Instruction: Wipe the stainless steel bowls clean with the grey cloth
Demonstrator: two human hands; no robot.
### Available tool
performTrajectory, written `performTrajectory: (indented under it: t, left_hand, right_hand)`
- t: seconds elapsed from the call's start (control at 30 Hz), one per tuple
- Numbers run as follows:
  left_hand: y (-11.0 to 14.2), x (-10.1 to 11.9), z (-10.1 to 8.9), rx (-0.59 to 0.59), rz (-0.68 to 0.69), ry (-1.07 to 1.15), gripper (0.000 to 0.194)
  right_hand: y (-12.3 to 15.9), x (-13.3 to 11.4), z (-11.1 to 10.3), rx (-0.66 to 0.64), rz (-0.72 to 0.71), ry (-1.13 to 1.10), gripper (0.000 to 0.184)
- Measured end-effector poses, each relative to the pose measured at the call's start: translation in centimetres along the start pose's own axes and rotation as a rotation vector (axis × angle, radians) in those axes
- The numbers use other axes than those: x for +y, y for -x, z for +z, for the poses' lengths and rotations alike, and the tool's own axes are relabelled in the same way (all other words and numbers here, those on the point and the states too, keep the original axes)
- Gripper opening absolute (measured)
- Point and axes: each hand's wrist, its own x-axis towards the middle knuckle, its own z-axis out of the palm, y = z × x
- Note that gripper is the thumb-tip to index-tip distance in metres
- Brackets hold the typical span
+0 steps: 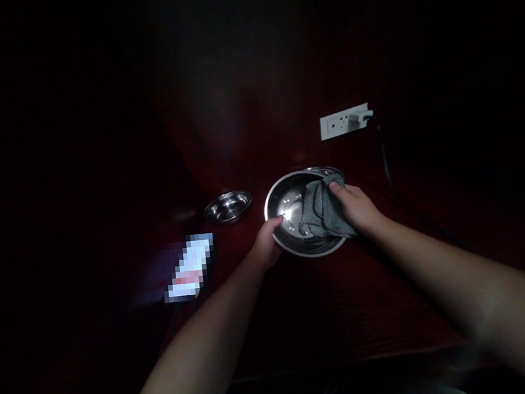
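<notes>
A shiny steel bowl is tilted up in front of me, its inside facing my view. My left hand grips its left rim, thumb over the edge and the other fingers hidden behind. Folded over the right rim is a grey cloth, part of it lying against the inner wall. My right hand is closed on the cloth at that rim, thumb on top; its remaining fingers are out of sight. Part of another steel rim shows just behind the bowl.
To the left, a smaller steel bowl stands on the dark red table. Nearer me lies a lit, blurred-out phone. A white wall socket holds a plug, whose black cable runs down to the right. Surroundings are very dark.
</notes>
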Motion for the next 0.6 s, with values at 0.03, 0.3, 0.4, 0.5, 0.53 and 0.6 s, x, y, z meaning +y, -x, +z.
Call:
performTrajectory:
  t: [0.03, 0.3, 0.4, 0.5, 0.53, 0.6]
  left_hand:
    - [0.04, 0.06, -0.01, -0.002, -0.011, -0.009, 0.034]
    - [0.01, 0.18, -0.36, -0.051, -0.046, -0.044, 0.037]
    - [-0.04, 0.18, -0.53, -0.044, -0.043, -0.055, 0.037]
    - [-0.07, 0.17, -0.61, -0.026, -0.063, -0.063, 0.037]
    - [-0.07, 0.16, -0.61, -0.024, -0.070, -0.063, 0.037]
    - [-0.06, 0.15, -0.57, -0.025, -0.079, -0.062, 0.036]
  right_hand:
    - [-0.04, 0.05, -0.02, -0.006, 0.006, 0.001, 0.049]
    - [-0.18, 0.28, -0.17, -0.017, 0.040, -0.014, 0.046]
    - [-0.16, 0.34, -0.22, -0.029, 0.042, -0.015, 0.046]
    - [-0.20, 0.41, -0.25, -0.042, 0.035, -0.010, 0.046]
    - [-0.23, 0.44, -0.26, -0.044, 0.036, -0.007, 0.046]
    - [-0.29, 0.49, -0.28, -0.040, 0.038, -0.002, 0.046]
